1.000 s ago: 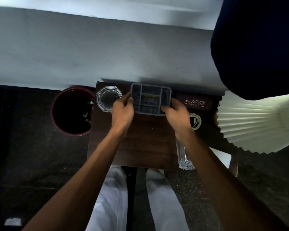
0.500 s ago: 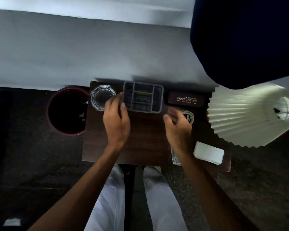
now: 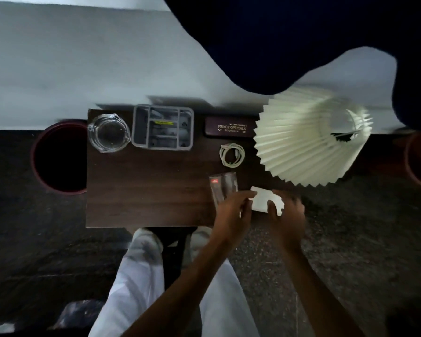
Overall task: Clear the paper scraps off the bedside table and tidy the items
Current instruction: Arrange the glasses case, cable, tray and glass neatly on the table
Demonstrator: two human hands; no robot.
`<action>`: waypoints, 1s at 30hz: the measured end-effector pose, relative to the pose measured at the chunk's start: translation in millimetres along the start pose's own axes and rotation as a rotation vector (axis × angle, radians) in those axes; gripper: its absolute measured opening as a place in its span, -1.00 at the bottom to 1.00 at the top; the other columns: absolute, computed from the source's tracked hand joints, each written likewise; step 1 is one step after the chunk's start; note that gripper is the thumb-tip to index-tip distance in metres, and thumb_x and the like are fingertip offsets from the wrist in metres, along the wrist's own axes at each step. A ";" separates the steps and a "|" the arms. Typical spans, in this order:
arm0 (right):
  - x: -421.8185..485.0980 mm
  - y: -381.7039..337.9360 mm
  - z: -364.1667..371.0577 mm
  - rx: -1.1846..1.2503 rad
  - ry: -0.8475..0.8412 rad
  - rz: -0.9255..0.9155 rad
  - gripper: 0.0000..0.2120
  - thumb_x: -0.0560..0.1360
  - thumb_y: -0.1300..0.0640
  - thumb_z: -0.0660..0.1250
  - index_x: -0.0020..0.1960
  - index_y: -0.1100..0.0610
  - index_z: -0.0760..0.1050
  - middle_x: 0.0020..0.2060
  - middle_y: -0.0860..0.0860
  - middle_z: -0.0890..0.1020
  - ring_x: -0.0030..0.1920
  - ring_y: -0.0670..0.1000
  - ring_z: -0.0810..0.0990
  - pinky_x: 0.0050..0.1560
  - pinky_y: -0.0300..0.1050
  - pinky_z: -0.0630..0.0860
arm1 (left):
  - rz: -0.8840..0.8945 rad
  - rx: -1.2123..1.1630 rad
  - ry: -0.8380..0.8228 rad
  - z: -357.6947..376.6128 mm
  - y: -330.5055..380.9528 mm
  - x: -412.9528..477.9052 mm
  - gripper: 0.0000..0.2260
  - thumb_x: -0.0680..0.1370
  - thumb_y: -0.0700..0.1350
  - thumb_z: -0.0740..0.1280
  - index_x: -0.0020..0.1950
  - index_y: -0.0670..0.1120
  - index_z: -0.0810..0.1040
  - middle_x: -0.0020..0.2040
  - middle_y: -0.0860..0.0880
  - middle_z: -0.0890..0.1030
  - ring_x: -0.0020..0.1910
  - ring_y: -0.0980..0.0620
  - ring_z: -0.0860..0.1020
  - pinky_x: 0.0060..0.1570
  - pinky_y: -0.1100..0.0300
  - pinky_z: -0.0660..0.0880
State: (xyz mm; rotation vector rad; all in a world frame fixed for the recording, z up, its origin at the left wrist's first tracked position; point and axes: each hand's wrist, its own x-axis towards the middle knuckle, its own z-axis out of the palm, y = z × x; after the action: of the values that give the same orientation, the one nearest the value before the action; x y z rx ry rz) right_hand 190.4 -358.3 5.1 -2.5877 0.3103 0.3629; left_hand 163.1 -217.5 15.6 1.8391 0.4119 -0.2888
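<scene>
**Both hands at the white paper on the table's front right corner**

On the floor at the far left stands a dark red bin (image 3: 58, 156), touching the left edge of the bedside table (image 3: 144, 190). Along the table's back edge, from the left, sit a glass ashtray (image 3: 108, 132), a grey compartment tray (image 3: 162, 127) just beside it, and, apart from these, a dark glasses case (image 3: 229, 127) with printed lettering. A coiled pale cable (image 3: 232, 154) lies in front of the case. Nearer the front stands a clear drinking glass (image 3: 223, 188), its base hidden behind the left hand (image 3: 233, 210). That hand's fingers are stretched out, with the tips at the left edge of a folded white paper (image 3: 263, 199). The right hand (image 3: 288, 215) is close by on the paper's other side, with its thumb on top and its fingers bent over the far end. Blur hides whether it truly grips. A pleated cream lampshade (image 3: 311, 137) overhangs the table's right side.
</scene>
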 end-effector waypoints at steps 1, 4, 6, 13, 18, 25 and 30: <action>3.3 3.3 -0.2 -0.003 -0.032 -0.033 -0.56 0.57 -0.07 0.18 0.27 0.20 0.56 0.21 0.23 0.57 0.21 0.25 0.51 0.16 0.16 0.51 | 0.005 0.014 -0.026 3.3 0.9 4.4 -0.76 0.64 -0.27 0.28 0.28 -0.14 0.60 0.22 -0.11 0.67 0.17 0.05 0.62 0.20 0.20 0.56; 18.9 16.8 4.6 -0.088 -0.123 -0.098 -0.54 0.55 -0.09 0.22 0.34 0.15 0.51 0.33 0.19 0.49 0.32 0.24 0.41 0.20 0.18 0.48 | 0.010 0.049 -0.064 7.4 0.1 17.5 -0.75 0.64 -0.30 0.26 0.28 -0.15 0.60 0.23 -0.12 0.67 0.16 0.11 0.61 0.09 0.46 0.47; 27.8 23.8 12.6 -0.205 -0.175 -0.076 -0.57 0.53 0.05 0.38 0.38 0.05 0.45 0.41 0.13 0.42 0.39 0.22 0.33 0.21 0.28 0.49 | 0.011 0.055 -0.075 5.7 -2.2 24.1 -0.75 0.65 -0.30 0.24 0.27 -0.14 0.60 0.21 -0.10 0.67 0.12 0.16 0.61 0.04 0.45 0.48; 24.1 44.1 28.2 -0.405 -0.266 -0.060 -0.44 0.46 0.04 0.48 0.39 0.08 0.39 0.31 0.16 0.49 0.31 0.22 0.42 0.20 0.19 0.48 | -0.022 -0.020 -0.055 -1.6 -10.0 28.0 -0.80 0.67 -0.27 0.22 0.18 -0.15 0.62 -0.01 -0.04 0.70 -0.03 0.10 0.69 0.03 0.21 0.64; 16.4 47.0 29.4 -0.422 -0.276 -0.072 -0.68 0.49 0.02 0.44 0.20 0.09 0.53 0.24 0.15 0.51 0.26 0.19 0.42 0.18 0.12 0.46 | -0.054 -0.082 -0.035 -6.7 -18.1 16.8 -0.81 0.66 -0.29 0.24 0.15 -0.16 0.63 -0.05 -0.08 0.71 -0.09 0.10 0.69 -0.03 0.24 0.64; -20.1 8.7 -1.8 -0.084 -0.198 -0.076 -0.80 0.52 0.16 0.41 0.13 0.12 0.53 0.05 0.06 0.62 0.00 -0.02 0.60 -0.08 -0.23 0.54 | -0.098 -0.166 0.122 -24.7 -21.9 -9.5 -0.84 0.65 -0.26 0.29 0.16 -0.13 0.63 0.00 -0.04 0.71 -0.09 0.09 0.69 -0.07 0.17 0.65; -60.2 -42.0 -20.7 0.134 -0.109 -0.143 -0.73 0.54 0.10 0.40 0.19 0.18 0.53 0.00 0.00 0.63 -0.11 -0.11 0.61 -0.25 -0.45 0.45 | -0.169 -0.338 0.314 -45.0 -14.1 -31.2 -0.89 0.63 -0.18 0.33 0.12 -0.03 0.60 0.02 -0.06 0.68 -0.03 -0.06 0.70 -0.06 -0.16 0.67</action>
State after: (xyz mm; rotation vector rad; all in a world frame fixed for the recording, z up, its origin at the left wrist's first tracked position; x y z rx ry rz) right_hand 149.9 -324.3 60.1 -2.4308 0.1063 0.4155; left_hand 128.4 -175.0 29.2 1.5202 0.7868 -0.0376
